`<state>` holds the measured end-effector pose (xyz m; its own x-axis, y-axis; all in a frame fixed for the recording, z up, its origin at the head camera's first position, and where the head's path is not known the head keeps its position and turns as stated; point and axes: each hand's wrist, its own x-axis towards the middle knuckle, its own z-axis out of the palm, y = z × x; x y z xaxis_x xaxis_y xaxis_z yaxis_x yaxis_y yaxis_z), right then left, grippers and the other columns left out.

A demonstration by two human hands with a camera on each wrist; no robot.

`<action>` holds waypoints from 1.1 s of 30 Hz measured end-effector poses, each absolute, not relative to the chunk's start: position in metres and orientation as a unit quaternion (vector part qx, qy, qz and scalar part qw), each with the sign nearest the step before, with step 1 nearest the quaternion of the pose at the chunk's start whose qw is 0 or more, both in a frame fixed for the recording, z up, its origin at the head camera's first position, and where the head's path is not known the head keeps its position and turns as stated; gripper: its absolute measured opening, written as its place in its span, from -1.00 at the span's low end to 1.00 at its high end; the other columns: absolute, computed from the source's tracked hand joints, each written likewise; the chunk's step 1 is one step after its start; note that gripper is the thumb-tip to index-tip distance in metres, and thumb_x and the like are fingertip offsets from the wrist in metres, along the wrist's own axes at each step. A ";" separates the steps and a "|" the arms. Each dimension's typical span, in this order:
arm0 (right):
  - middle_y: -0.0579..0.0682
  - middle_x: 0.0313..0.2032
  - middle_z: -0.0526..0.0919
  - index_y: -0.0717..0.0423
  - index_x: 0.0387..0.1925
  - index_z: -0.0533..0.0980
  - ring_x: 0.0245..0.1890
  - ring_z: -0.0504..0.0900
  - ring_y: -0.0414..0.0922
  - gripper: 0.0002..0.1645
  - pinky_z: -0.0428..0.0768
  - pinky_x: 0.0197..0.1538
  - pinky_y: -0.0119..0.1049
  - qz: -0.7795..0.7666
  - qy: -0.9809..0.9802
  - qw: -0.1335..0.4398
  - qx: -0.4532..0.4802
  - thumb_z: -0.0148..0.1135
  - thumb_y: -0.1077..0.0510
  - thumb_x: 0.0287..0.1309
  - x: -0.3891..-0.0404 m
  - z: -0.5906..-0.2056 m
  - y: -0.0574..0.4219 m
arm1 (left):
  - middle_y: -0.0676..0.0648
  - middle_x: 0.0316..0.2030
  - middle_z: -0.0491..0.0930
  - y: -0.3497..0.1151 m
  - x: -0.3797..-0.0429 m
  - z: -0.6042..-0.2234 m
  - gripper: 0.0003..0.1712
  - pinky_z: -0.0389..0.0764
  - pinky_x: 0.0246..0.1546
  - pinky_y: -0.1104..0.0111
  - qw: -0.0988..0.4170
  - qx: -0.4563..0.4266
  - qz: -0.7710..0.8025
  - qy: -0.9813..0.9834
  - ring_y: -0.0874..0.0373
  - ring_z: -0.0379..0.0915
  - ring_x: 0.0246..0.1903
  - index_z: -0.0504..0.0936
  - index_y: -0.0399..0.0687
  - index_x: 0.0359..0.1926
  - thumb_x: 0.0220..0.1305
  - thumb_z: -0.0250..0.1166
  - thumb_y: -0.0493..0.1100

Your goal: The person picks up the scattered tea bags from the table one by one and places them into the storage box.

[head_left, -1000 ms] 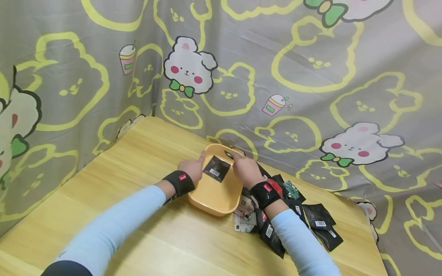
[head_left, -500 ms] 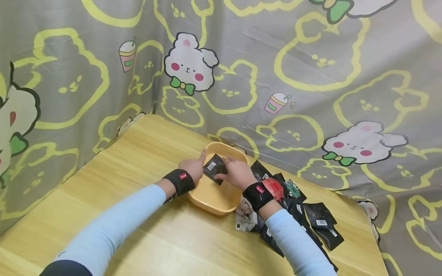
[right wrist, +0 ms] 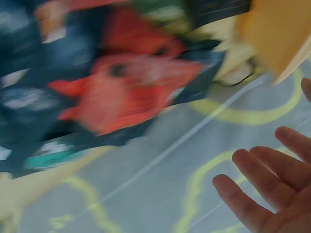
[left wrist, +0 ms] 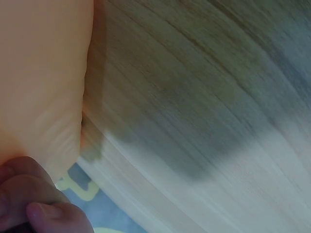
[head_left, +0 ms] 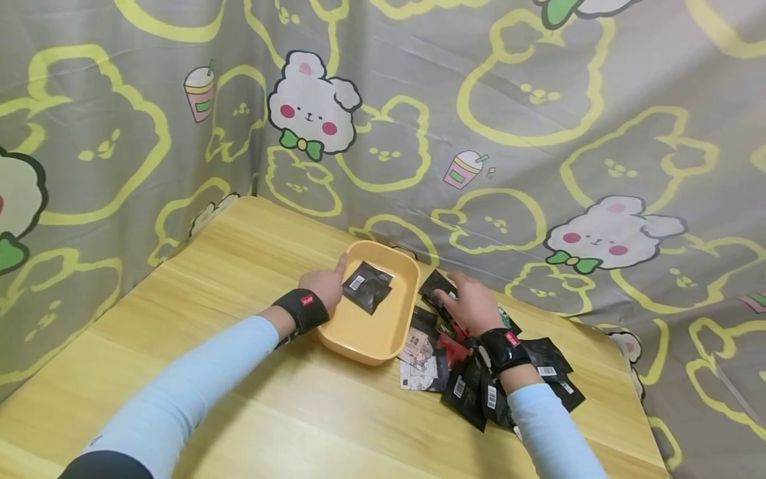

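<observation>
"When the head view is checked, what appears?"

"The tub (head_left: 359, 339), with black packets (head_left: 366, 287) inside, is gripped by the left hand (head_left: 321, 287); beside it, other packets (head_left: 463, 394) are scattered under the right hand (head_left: 474, 307)."

"Left wrist?"

"Curled fingers (left wrist: 29, 190) are shown beside the tub."

"Right wrist?"

"Straight, parted fingers (right wrist: 266, 175) are seen near a red packet (right wrist: 131, 92)."

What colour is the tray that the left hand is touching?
The tray is a plain, light yellow-orange; the head view shows it best.
</observation>
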<state>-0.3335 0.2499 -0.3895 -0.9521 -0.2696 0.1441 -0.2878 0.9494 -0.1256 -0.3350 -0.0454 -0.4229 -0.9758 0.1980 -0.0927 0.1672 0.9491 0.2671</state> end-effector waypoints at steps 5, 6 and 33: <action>0.17 -0.35 0.61 0.22 0.18 0.42 -0.46 0.54 0.02 -0.35 0.46 -0.38 -0.12 0.073 -0.993 0.027 0.087 0.15 -0.12 0.19 -0.333 -0.407 0.284 | -0.05 -0.67 0.46 -0.045 -0.335 -0.424 -0.22 0.37 -0.63 0.31 0.053 0.093 0.128 0.986 0.09 0.41 -0.67 -0.14 -0.06 0.47 0.31 -0.02 -0.19; 0.16 -0.43 0.57 0.22 0.18 0.42 -0.52 0.48 0.01 -0.34 0.39 -0.44 -0.15 0.074 -0.994 0.016 0.080 0.15 -0.13 0.19 -0.332 -0.411 0.289 | -0.05 -0.67 0.46 -0.045 -0.335 -0.425 -0.22 0.37 -0.64 0.31 0.053 0.093 0.127 0.986 0.10 0.41 -0.67 -0.15 -0.05 0.48 0.32 -0.04 -0.20; 0.27 -0.40 0.62 0.35 0.04 0.44 -0.48 0.56 0.11 -0.59 0.47 -0.38 -0.01 0.059 -0.996 0.040 0.051 0.02 0.27 0.15 -0.327 -0.421 0.316 | -0.03 -0.69 0.43 -0.041 -0.335 -0.422 -0.25 0.35 -0.65 0.32 0.064 0.082 0.117 0.988 0.11 0.38 -0.69 -0.12 -0.07 0.47 0.34 -0.03 -0.19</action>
<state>-0.3268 0.3159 -0.4209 -0.9915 -0.0973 0.0866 -0.1068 0.9878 -0.1133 -0.3350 -0.0406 -0.4217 -0.9781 0.1776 -0.1081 0.1474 0.9590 0.2422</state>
